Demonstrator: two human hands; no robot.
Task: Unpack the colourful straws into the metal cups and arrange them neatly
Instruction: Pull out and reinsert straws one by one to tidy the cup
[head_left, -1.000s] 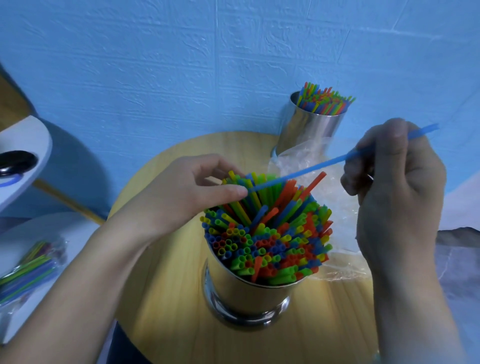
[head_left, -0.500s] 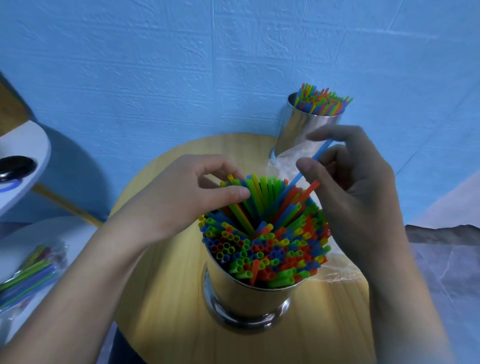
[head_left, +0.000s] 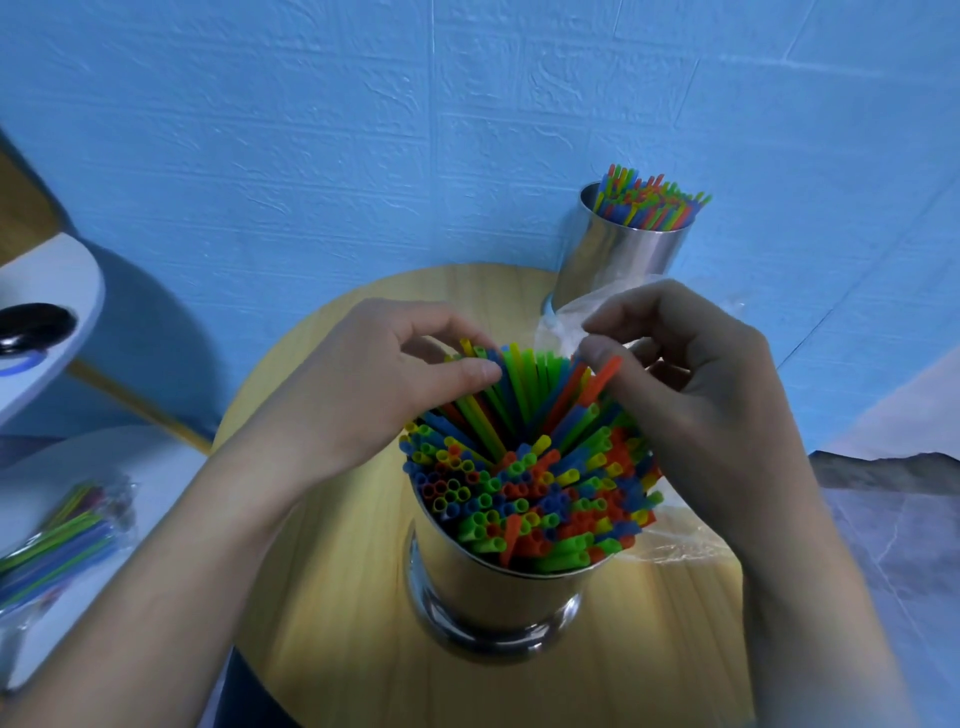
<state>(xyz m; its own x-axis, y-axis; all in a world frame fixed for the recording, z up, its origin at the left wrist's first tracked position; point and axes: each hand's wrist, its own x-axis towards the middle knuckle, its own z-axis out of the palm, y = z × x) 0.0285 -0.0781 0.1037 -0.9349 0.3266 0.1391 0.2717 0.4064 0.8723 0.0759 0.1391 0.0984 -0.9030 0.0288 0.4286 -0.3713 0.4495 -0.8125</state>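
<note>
gathering the leaning straws (head_left: 519, 493) upright looks like the step in hand: they stand packed in the near metal cup (head_left: 493, 587), with those at its back rising tall and splayed. the left hand (head_left: 363, 395), over the cup's back-left rim, curls its fingers round that clump with the thumb pressed on it. the right hand (head_left: 691, 395), over the back-right rim, pinches the tip of an orange straw (head_left: 605, 371). best to squeeze both hands gently inward and ease the tall ones down level, since thin straws probably kink. behind the cup, the far cup (head_left: 623, 254) is already filled.

There are two metal cups (head_left: 493, 587) (head_left: 623, 260), two hands (head_left: 374, 395) (head_left: 691, 395) and one table (head_left: 337, 597)
</note>
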